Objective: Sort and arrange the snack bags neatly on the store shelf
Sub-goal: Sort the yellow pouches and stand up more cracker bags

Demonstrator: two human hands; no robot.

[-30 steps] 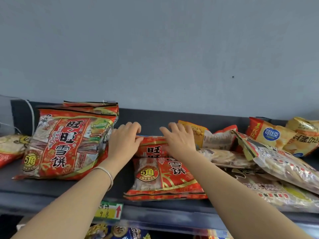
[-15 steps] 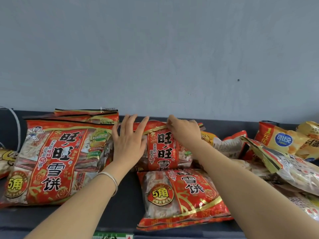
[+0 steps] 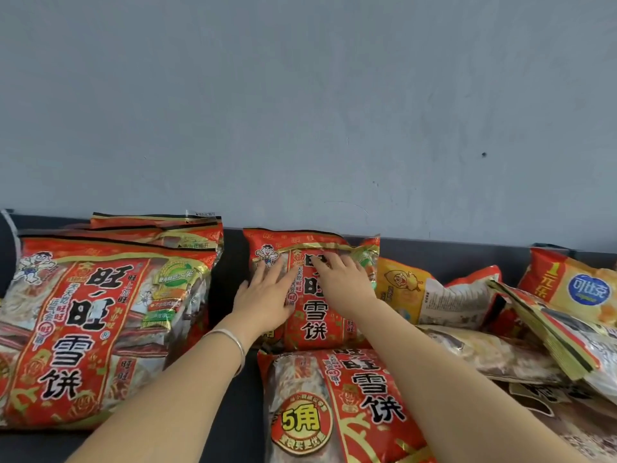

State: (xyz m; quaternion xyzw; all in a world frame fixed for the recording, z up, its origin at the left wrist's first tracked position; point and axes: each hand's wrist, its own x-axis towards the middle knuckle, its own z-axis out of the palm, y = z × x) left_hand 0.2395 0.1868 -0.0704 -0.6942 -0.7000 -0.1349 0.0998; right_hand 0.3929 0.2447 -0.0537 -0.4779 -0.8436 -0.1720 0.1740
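A red rice-cracker bag stands upright against the shelf's dark back panel in the middle. My left hand lies flat on its left front, fingers spread. My right hand presses flat on its upper right front. Neither hand grips anything. In front of it another red bag of the same kind lies flat. To the left stands a stack of larger red bags of the same brand.
On the right lies a jumble of snack bags: a yellow one, an orange-and-yellow one and clear-fronted ones. The dark shelf surface shows between the two red groups. A grey wall rises behind the shelf.
The middle red bag has been raised from lying to standing upright against the back. Both hands moved from its top edge to flat on its front. The view has come closer.
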